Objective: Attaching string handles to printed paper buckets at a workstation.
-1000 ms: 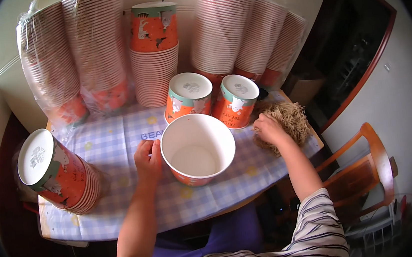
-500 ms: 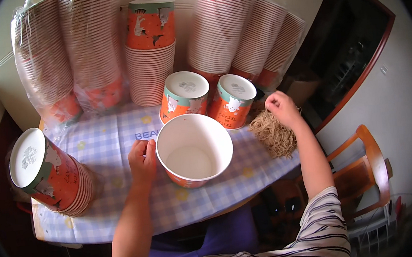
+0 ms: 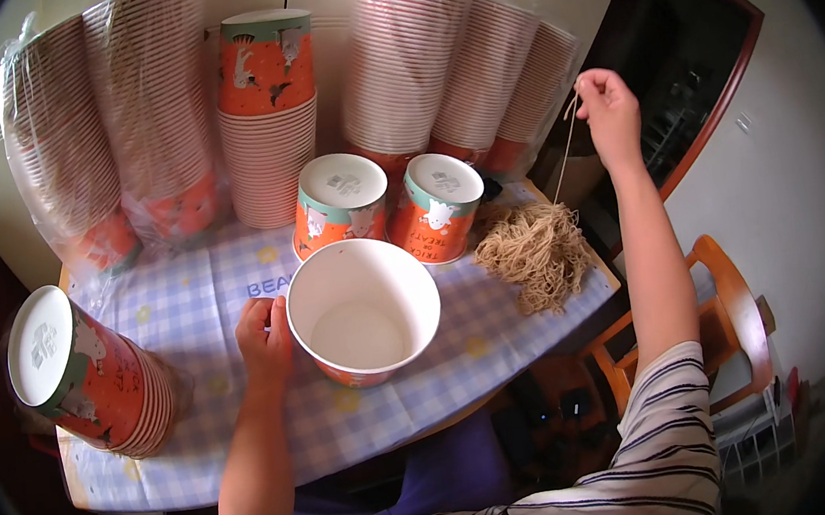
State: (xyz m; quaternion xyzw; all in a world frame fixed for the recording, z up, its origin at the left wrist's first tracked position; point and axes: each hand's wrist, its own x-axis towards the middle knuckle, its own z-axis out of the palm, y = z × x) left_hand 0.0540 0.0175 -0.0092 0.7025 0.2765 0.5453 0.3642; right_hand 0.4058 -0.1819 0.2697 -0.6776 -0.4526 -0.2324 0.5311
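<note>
My right hand (image 3: 608, 106) is raised at the right, its fingers pinching a strand of tan string. Below it the strand runs down to a loose, tangled heap of string (image 3: 535, 253) on the table's right end. My left hand (image 3: 264, 335) is closed in a loose fist against the left side of a paper tub (image 3: 350, 350). Whether those fingers hold anything is hidden. The tub stands upright with its mouth facing up, showing a white inside and an orange printed outside. Just behind it, two orange and green tubs (image 3: 341, 200) (image 3: 437, 205) stand upside down.
A blue checked cloth (image 3: 220, 434) covers the table. An upside-down stack of tubs (image 3: 98, 376) leans at the left. Along the back rise a tall unwrapped stack (image 3: 271, 152) and several stacks in clear plastic (image 3: 403, 67). A wooden chair (image 3: 735, 314) stands at the right.
My right hand has risen from the string heap, drawing a strand up taut. The left hand stays beside the open tub. The whole view has shifted slightly.
</note>
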